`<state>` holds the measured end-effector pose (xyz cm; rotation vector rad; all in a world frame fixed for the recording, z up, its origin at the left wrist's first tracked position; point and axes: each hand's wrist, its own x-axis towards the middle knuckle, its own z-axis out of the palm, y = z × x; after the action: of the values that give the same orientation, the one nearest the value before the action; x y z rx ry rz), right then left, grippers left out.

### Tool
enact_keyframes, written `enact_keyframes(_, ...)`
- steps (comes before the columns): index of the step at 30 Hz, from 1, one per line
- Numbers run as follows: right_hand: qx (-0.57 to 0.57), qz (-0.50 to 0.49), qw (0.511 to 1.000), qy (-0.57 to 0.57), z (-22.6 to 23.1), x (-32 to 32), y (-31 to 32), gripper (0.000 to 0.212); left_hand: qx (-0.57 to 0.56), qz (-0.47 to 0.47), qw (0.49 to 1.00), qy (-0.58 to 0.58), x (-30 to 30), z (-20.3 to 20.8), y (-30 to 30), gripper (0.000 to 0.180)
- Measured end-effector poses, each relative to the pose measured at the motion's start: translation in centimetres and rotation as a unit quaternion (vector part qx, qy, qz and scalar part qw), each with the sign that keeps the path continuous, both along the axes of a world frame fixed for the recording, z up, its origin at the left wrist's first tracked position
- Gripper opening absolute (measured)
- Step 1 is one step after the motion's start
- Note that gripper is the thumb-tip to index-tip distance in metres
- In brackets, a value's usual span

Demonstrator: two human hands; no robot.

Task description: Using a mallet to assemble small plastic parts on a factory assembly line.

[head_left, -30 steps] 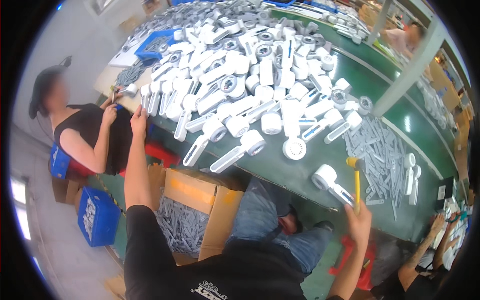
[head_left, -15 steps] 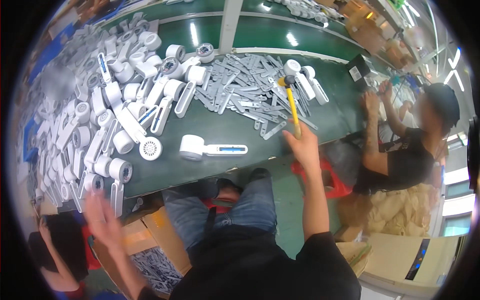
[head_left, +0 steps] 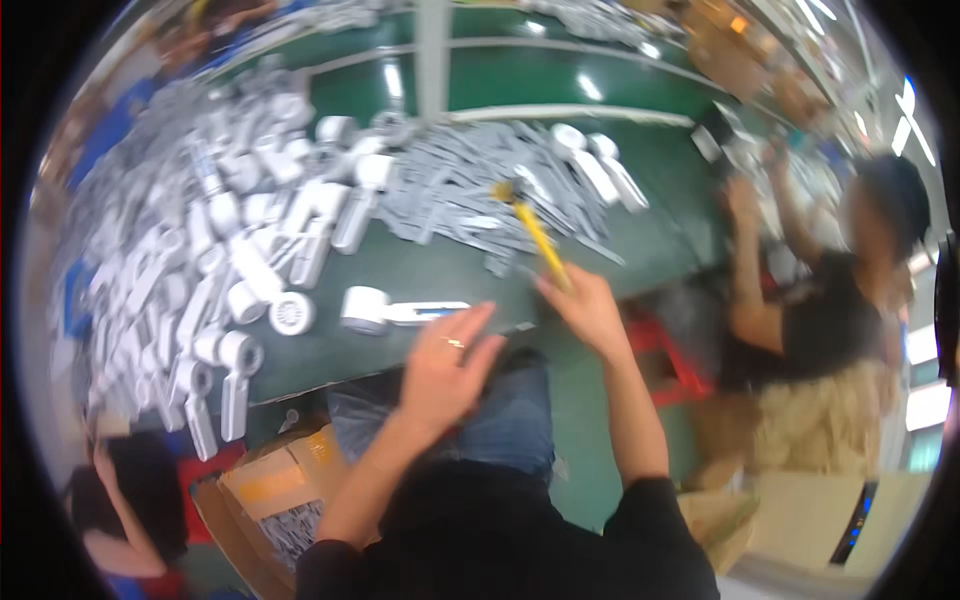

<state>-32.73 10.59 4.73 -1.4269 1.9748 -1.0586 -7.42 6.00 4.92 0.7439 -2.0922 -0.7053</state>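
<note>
My right hand (head_left: 588, 308) is closed around the yellow handle of a small hammer (head_left: 540, 242), whose head is raised over the near part of a heap of flat grey plastic strips (head_left: 440, 190). My left hand (head_left: 450, 365), a ring on one finger, is open with nothing in it. Its fingertips overlap the handle end of a single white handheld fan body (head_left: 366, 308) lying on the green table (head_left: 300, 365); I cannot tell whether they touch. This fan body has a round head at the left and a slotted handle pointing right.
Many white fan bodies (head_left: 255, 265) are piled on the left. Two more fan bodies (head_left: 590, 168) lie beyond the strips. A cardboard box (head_left: 268, 480) of small grey parts stands below the table's near edge. A co-worker (head_left: 835, 270) sits at the right; another person (head_left: 130, 500) is at lower left.
My left hand has come from the pile's near edge on the left to the single fan body. The hammer, still in my right hand, has moved left and slightly nearer.
</note>
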Motion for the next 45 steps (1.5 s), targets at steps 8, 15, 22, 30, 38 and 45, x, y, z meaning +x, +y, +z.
enact_keyframes(8,-0.149,-0.046,0.816,-0.557,0.2,9.5,5.6,0.018,0.406,-0.124,0.879,0.218,-1.6,0.1,1.7,0.029)
enact_keyframes(15,-0.157,-0.018,0.822,-0.547,0.4,13.0,5.6,0.014,0.446,-0.132,0.861,0.204,1.6,-0.3,2.1,0.014)
enact_keyframes(22,-0.004,-0.069,0.95,-0.306,0.5,11.1,7.9,0.028,0.156,-0.183,0.97,0.032,5.3,0.8,-0.9,0.017)
enact_keyframes(30,0.015,0.016,0.966,-0.259,1.2,11.8,6.1,0.02,0.128,-0.158,0.975,-0.094,8.4,3.5,-3.4,0.02)
enact_keyframes(38,0.034,0.023,0.983,-0.178,-0.4,9.7,-2.2,0.025,-0.081,0.016,0.994,-0.069,7.0,-0.6,-7.8,0.073)
enact_keyframes(45,0.14,0.064,0.982,-0.111,2.0,9.2,-2.8,0.022,-0.057,-0.022,0.997,-0.056,7.1,-2.1,-8.7,0.063)
